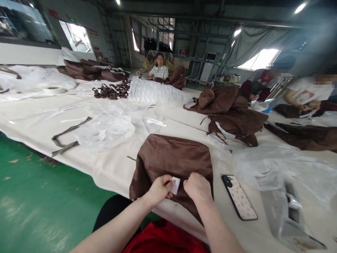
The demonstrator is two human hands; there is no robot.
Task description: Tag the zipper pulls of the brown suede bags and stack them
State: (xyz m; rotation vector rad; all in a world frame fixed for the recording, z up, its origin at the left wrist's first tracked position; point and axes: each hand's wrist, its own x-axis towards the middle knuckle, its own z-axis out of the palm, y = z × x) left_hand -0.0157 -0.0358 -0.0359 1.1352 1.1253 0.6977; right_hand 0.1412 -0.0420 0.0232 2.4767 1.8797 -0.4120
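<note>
Near edge of the tabletop: left hand pinches white tag; right hand curls over brown bag, fingertips hidden, grip indeterminable. Phone lies beside bag.

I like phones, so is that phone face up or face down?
Face down: the phone shows its patterned back and camera lenses.

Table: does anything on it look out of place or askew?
Mildly, the phone, lying at a slant beside the nearest bag: it seems a personal item among work materials. A dark strip lies bent near the table edge, like a stray offcut. Nothing looks spilled or damaged.
</note>
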